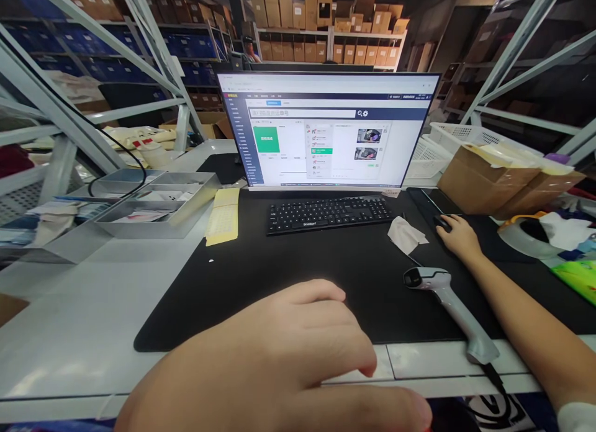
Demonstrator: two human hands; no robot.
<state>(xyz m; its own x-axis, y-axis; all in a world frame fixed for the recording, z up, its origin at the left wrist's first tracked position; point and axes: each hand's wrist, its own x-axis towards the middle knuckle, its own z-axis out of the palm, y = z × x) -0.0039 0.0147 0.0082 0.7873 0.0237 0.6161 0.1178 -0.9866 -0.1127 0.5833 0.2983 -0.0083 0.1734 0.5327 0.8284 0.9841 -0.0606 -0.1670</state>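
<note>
Here our right hand [454, 233] lies cupped over the black mouse [442, 223], fingers draped down its back and pressed lightly on it, just to the right of the keyboard [330, 213] on the black desk mat [288, 270]. Our left hand [284, 364] hovers close to the camera, nearer us than the keyboard, fingers loosely curled and a little apart, holding nothing; whether it touches the mat we cannot tell. Taking the keyboard as our landmark, the monitor [328, 131] stands directly behind it, showing a page with a search bar, a green tile and two small product pictures. A crumpled white slip [406, 234] sits between the keyboard's right end and the mouse, and the handheld barcode scanner [449, 308] lies in front of and to the right of the keyboard, head toward the screen, handle running to the desk edge. To the keyboard's left lies a yellow pad of labels [223, 215], and beyond that, metal trays [153, 202]. To do the pointing well, we judge it best to keep the wrist resting on the mat, move the mouse in small strokes so the crumpled slip is not nudged, and watch the cursor on the screen before clicking. We would keep the free hand low and clear of the keys, within easy reach of the scanner.
</note>
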